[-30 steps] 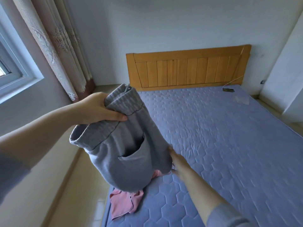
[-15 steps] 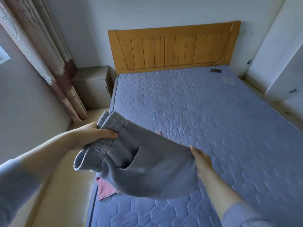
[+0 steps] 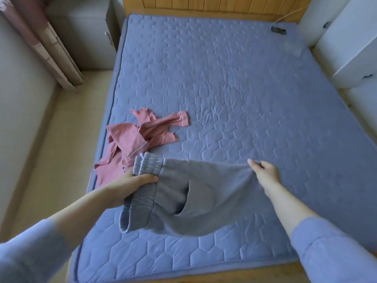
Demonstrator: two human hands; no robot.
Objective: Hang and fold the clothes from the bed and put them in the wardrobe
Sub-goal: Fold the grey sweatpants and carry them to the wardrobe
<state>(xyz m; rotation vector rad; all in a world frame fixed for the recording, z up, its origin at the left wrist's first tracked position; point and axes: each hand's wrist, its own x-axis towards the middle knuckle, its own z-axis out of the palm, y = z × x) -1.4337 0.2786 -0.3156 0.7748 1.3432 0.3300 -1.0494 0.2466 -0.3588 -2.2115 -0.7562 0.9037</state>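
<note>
Brightness: soft, even, slightly cool daylight across the bed (image 3: 244,99).
Source: probably left of the bed, on the curtain (image 3: 51,48) side.
Shadows: a faint, diffuse one on the bed beneath the grey trousers (image 3: 204,190).
Distortion: the bed's edges bow outward toward the frame borders.
Focus: the sleeves (image 3: 336,252) at the bed's foot look soft.

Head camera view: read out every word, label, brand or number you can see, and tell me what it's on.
No readable text anywhere in this view.
grey trousers: no label or print shows.
pink garment: one tiny dark mark near its lower edge, too small to read.
quilted mattress cover: stitched pattern only, no writing.
</note>
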